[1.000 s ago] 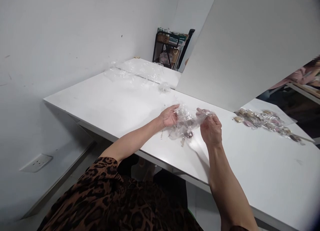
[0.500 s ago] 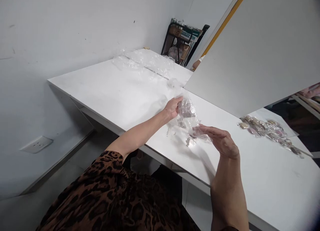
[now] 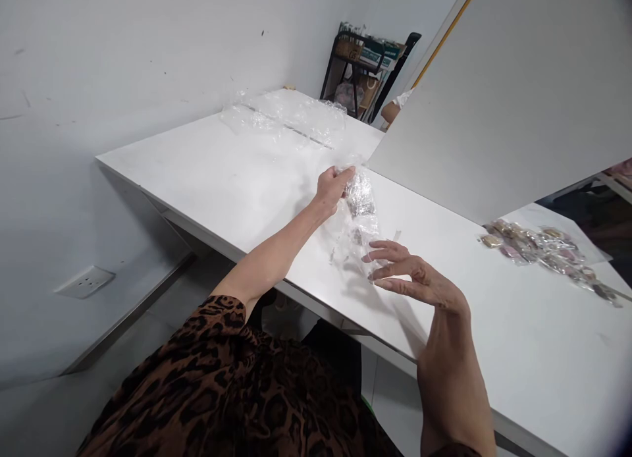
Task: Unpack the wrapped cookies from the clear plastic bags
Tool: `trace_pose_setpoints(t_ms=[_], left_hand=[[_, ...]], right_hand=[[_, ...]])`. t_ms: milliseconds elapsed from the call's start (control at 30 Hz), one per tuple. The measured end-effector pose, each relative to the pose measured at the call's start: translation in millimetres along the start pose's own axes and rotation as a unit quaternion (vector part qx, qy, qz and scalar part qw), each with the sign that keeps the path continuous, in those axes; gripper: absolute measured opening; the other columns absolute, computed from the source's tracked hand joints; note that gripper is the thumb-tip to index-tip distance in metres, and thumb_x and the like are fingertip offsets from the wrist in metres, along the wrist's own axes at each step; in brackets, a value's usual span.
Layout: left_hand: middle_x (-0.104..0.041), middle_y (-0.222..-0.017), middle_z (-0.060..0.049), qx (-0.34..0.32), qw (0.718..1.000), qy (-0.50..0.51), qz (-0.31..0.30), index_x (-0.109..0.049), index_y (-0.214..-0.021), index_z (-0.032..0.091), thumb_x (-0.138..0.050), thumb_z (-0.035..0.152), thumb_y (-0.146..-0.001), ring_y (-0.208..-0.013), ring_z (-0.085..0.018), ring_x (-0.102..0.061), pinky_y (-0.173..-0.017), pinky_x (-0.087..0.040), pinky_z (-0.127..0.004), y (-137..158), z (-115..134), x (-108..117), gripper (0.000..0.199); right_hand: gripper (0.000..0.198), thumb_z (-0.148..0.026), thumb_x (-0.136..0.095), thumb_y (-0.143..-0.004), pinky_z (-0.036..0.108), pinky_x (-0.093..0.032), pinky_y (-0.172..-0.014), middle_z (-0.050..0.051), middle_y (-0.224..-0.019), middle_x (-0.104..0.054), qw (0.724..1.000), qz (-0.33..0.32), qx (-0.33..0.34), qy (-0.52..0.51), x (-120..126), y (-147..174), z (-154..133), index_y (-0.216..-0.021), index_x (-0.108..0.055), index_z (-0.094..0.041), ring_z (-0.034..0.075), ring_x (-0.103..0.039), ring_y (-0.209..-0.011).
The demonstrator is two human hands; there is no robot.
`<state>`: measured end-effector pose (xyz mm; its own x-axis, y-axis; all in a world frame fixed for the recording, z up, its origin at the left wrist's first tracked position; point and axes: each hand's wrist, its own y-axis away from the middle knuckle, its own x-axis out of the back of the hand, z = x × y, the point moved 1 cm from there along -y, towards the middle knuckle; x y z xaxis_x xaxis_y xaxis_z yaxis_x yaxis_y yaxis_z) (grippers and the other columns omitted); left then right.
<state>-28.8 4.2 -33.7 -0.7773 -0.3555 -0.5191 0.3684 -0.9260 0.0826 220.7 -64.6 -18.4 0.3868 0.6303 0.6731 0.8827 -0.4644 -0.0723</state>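
My left hand (image 3: 332,190) is closed around the top of a clear plastic bag (image 3: 362,197), lifted a little over the white table (image 3: 207,180). Inside the bag are small dark and pinkish pieces, too blurred by the shiny film to name. Beside the bag's lower end hovers my right hand (image 3: 409,272), fingers spread and bent, with nothing gripped. Its fingertips are close to the film; whether they touch it I cannot tell.
Crumpled clear plastic (image 3: 291,118) lies at the table's far end. Several small wrapped items (image 3: 538,249) are heaped on the right. A grey panel (image 3: 503,101) rises along the far edge. A black cart (image 3: 353,68) with boxes stands behind, near part of another person (image 3: 392,111).
My left hand has risen slightly up and away with the bag, which now hangs longer. The fingers of my right hand have spread apart and moved off the bag's lower part.
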Motion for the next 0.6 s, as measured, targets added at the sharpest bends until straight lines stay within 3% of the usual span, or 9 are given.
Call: trace_pose_setpoints(t_ms=[67,133,233,300,367,433,500,600], left_hand=[[-0.05,-0.063,0.007,0.018,0.999,0.014,0.024,-0.051,-0.074,0.021,-0.078,0.029,-0.09,-0.055,-0.006,-0.044,-0.056,-0.036,-0.022,-2.5,-0.5,0.6,0.033],[-0.052,-0.064,0.007,0.044,0.998,0.028,0.03,-0.051,-0.076,0.021,-0.079,0.032,-0.089,-0.055,-0.006,-0.047,-0.056,-0.039,-0.022,-0.9,-0.4,-0.9,0.033],[-0.056,-0.067,0.006,0.066,0.997,0.031,-0.002,-0.052,-0.081,0.021,-0.083,0.034,-0.085,-0.056,-0.007,-0.051,-0.056,-0.04,-0.022,6.6,-2.3,-6.3,0.034],[-0.056,-0.07,0.006,0.066,0.997,0.006,-0.029,-0.052,-0.084,0.021,-0.083,0.034,-0.085,-0.057,-0.007,-0.051,-0.055,-0.039,-0.022,12.9,-6.3,-10.6,0.034],[-0.054,-0.073,0.006,0.056,0.997,-0.023,-0.049,-0.052,-0.086,0.021,-0.082,0.032,-0.086,-0.058,-0.007,-0.049,-0.054,-0.037,-0.022,19.6,-11.7,-14.6,0.031],[-0.053,-0.076,0.005,0.049,0.995,-0.038,-0.076,-0.053,-0.087,0.02,-0.081,0.033,-0.087,-0.06,-0.006,-0.05,-0.054,-0.037,-0.022,27.1,-16.9,-18.4,0.031],[-0.055,-0.079,0.004,0.055,0.991,-0.033,-0.12,-0.053,-0.09,0.02,-0.082,0.036,-0.086,-0.063,-0.007,-0.051,-0.057,-0.038,-0.022,35.3,-20.2,-21.9,0.034],[-0.057,-0.082,0.003,0.075,0.977,-0.01,-0.201,-0.052,-0.092,0.02,-0.088,0.041,-0.079,-0.068,-0.008,-0.054,-0.066,-0.044,-0.025,45.9,-21.2,-25.3,0.044]], right_hand=[[0.023,-0.053,-0.072,-0.091,0.059,-0.036,-0.123,0.007,-0.114,-0.08,0.998,0.053,0.039,-0.024,-1.9,0.0,-2.8,-0.087,-0.088,-0.035,0.037,-0.053,-0.143],[0.031,-0.055,-0.068,-0.093,0.06,-0.038,-0.121,0.007,-0.101,-0.081,0.974,0.199,0.082,-0.066,-5.2,-2.8,-3.5,-0.078,-0.086,-0.034,0.036,-0.06,-0.133],[0.034,-0.051,-0.067,-0.095,0.061,-0.044,-0.115,0.006,-0.089,-0.078,0.879,0.46,0.093,-0.082,-10.6,-9.0,2.4,-0.072,-0.081,-0.031,0.033,-0.067,-0.119],[0.03,-0.048,-0.07,-0.095,0.06,-0.045,-0.113,0.005,-0.091,-0.077,0.829,0.552,0.072,-0.046,-12.9,-12.9,9.2,-0.075,-0.079,-0.028,0.031,-0.067,-0.117],[0.024,-0.048,-0.072,-0.093,0.059,-0.048,-0.111,0.005,-0.101,-0.077,0.83,0.557,0.03,-0.022,-14.6,-16.2,16.1,-0.088,-0.08,-0.026,0.029,-0.068,-0.117],[0.03,-0.051,-0.073,-0.092,0.057,-0.052,-0.106,0.007,-0.117,-0.076,0.866,0.498,-0.026,-0.036,-18.0,-19.5,21.5,-0.109,-0.078,-0.027,0.029,-0.068,-0.118],[0.05,-0.054,-0.077,-0.088,0.055,-0.054,-0.103,0.009,-0.137,-0.068,0.897,0.431,-0.073,-0.073,-24.0,-23.3,24.4,-0.131,-0.068,-0.03,0.03,-0.065,-0.125],[0.084,-0.054,-0.086,-0.078,0.056,-0.053,-0.107,0.011,-0.153,-0.054,0.908,0.383,-0.108,-0.132,-33.5,-29.4,26.1,-0.15,-0.047,-0.035,0.032,-0.059,-0.134]])
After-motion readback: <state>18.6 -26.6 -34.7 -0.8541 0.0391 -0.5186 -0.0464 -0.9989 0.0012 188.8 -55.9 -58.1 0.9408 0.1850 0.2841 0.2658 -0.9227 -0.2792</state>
